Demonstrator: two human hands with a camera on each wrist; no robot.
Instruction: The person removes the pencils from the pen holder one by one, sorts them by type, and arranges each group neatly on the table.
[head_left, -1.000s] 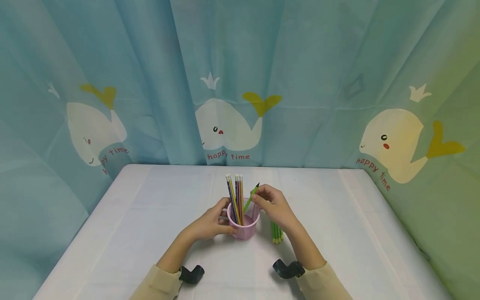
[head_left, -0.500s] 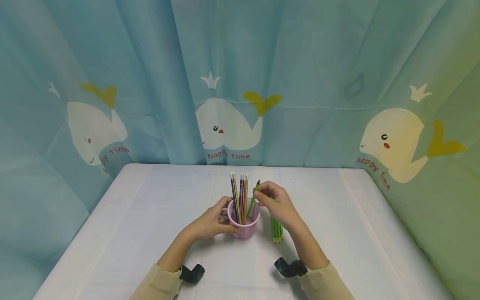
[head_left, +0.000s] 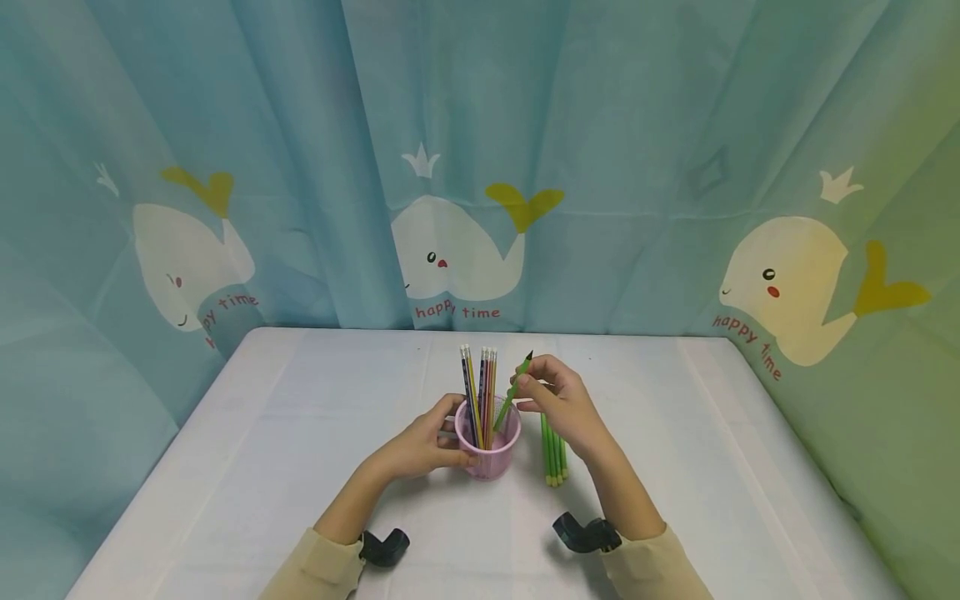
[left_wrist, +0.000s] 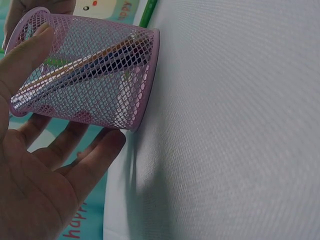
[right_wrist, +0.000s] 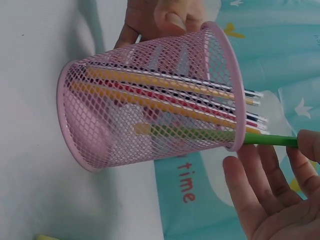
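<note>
One left hand (head_left: pixel 423 442) grasps one pink mesh cup (head_left: pixel 487 467), thumb on one side and fingers on the other; the cup stands upright to the right of that hand, on the white tabletop (head_left: pixel 300 433). One right hand (head_left: pixel 558 404) pinches one green pencil (head_left: pixel 506 408) near its dark tip; the pencil slants down and leftward from the fingertips, its lower part inside the cup. Five other pencils (head_left: pixel 491 387), in dark, yellow, red and orange tones, lean in the cup between the two hands, eraser ends up. Below the right hand lies one bundle of green pencils (head_left: pixel 553 462); at least three are counted, the exact number unclear. Two black curved fittings (head_left: pixel 384 548), one per wrist, are noted.
</note>
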